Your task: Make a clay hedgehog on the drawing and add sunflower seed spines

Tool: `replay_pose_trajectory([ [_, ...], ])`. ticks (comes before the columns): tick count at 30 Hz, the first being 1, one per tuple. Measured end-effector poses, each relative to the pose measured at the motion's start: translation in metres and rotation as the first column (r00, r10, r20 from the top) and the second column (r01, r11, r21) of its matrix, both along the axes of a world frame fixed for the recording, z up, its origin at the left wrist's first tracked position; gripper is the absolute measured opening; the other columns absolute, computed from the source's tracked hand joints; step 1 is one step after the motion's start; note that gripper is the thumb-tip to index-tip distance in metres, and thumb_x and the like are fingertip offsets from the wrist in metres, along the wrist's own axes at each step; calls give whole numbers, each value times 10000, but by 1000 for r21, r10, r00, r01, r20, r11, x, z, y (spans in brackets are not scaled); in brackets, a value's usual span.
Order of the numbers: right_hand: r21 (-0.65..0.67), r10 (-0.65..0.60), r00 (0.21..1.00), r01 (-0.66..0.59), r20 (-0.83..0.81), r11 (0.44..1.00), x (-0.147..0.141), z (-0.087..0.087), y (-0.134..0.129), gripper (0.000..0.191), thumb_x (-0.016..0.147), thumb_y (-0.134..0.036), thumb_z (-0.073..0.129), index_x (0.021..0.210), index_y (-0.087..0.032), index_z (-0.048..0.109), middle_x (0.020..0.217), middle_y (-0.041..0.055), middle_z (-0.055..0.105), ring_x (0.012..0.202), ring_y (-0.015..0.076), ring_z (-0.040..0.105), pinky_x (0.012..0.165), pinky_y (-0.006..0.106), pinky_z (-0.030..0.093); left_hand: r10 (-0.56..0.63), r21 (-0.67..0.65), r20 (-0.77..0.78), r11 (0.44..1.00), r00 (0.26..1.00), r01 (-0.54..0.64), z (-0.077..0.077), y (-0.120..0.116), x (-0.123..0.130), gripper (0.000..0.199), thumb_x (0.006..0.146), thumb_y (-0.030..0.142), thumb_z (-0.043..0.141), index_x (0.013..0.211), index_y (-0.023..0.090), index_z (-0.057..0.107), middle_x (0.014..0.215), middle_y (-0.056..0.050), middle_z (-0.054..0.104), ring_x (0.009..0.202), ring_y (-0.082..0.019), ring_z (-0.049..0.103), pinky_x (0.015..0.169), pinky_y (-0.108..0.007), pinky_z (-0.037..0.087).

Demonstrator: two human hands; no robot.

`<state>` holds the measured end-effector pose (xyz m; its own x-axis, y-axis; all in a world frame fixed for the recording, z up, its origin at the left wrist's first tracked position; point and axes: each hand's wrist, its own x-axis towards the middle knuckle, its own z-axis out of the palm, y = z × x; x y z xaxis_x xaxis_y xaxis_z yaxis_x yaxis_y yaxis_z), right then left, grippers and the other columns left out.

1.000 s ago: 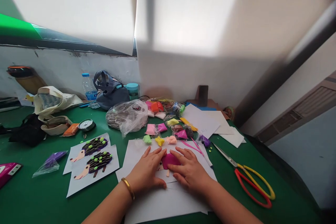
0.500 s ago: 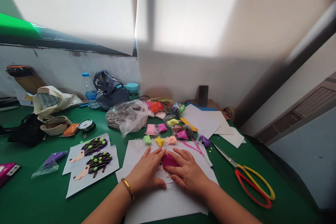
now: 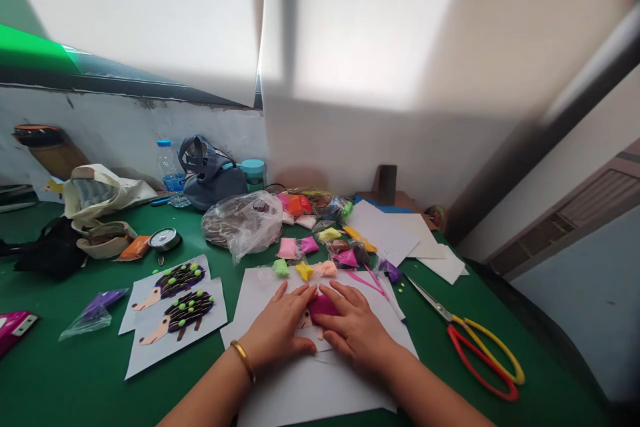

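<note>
Change: your left hand (image 3: pixel 276 323) and right hand (image 3: pixel 354 328) have drawn closer, fingertips nearly meeting.
Hands: together, lying flat on the clay, not gripping it.
Magenta clay (image 3: pixel 323 307): between your hands, on the white paper sheet (image 3: pixel 313 393).
Hidden: your fingers cover most of the clay, so you cannot make out its shape.
Left of sheet: hedgehog pictures (image 3: pixel 175 317).
Right of sheet: scissors (image 3: pixel 480 370).

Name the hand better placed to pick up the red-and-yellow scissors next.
Right hand, probably. The scissors lie out to its side, so it has the shorter, unobstructed path. The left hand is farther away, with the right hand lying between it and the scissors.
</note>
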<state>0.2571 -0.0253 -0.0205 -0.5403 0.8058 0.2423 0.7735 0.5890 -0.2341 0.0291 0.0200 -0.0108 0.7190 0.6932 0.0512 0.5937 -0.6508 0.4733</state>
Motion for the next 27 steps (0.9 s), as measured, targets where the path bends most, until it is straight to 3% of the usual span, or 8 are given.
replay_pose_trajectory([
  [8, -34, -44, 998, 46, 41, 998, -1, 3, 0, 325, 934, -401, 534, 1241, -376, 635, 1536, 33, 378, 1422, 313, 279, 1104, 551, 282, 116, 55, 46, 991, 992, -119, 0, -5, -1, 1128, 516, 402, 922, 1466, 250, 333, 1302, -128, 600, 1232, -330, 538, 1117, -544, 338],
  [15, -38, -57, 996, 60, 75, 997, -1, 2, 4, 449, 934, -527, 507, 1344, -350, 557, 1559, 77, 331, 1445, 324, 232, 1115, 576, 242, 79, -16, 71, 997, 994, -78, 1, -3, -1, 1144, 543, 369, 918, 1477, 298, 262, 1358, -97, 587, 1270, -291, 528, 1166, -555, 248],
  [27, -39, -35, 997, 38, 66, 999, -8, 3, 12, 391, 959, -474, 487, 1326, -363, 564, 1549, 25, 361, 1442, 299, 249, 1134, 556, 210, 82, -26, 67, 996, 994, -80, -3, -2, -2, 1169, 511, 380, 930, 1471, 293, 269, 1376, -114, 575, 1281, -297, 521, 1167, -566, 223],
])
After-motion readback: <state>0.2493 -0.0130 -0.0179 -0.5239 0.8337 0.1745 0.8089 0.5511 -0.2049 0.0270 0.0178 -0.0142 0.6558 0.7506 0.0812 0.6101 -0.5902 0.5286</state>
